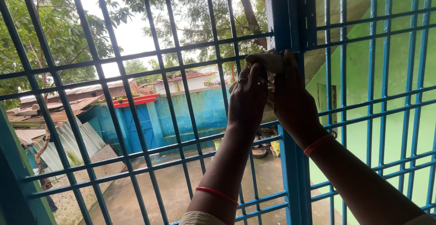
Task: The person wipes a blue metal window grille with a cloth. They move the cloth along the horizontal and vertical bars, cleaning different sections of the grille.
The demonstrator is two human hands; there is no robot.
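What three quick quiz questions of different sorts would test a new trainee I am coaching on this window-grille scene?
1. True or false: both hands press one cloth against the blue post.
2. Which wears a ring: A the left hand, B the right hand?
3. Fill in: each wrist carries a ___ band.

Key
1. True: the cloth sits bunched on the post just below the hinge plate.
2. A: a ring shows on a left finger.
3. Red.
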